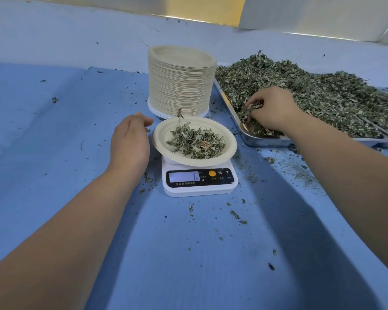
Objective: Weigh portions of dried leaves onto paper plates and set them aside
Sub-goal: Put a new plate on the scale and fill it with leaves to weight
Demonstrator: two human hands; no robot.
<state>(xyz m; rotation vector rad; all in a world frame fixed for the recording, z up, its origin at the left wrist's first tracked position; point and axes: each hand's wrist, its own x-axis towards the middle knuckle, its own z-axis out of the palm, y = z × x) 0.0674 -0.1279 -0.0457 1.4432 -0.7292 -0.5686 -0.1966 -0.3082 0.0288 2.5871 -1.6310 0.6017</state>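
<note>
The right hand (271, 108) curls its grip round a clump of dried leaves (250, 110) in the metal tray (262, 140), right of the scale (199, 189). The paper plate (164, 139) (already heaped) sits on that scale, with the left hand (130, 139) just left of it, grip relaxed and apart.

Plate (164, 139) on scale (199, 186), plate stack (180, 86) behind, tray (255, 139) right.

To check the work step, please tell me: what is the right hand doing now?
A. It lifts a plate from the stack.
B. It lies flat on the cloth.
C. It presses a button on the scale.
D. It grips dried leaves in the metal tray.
D: the right hand grips dried leaves at the metal tray near corner.
</note>
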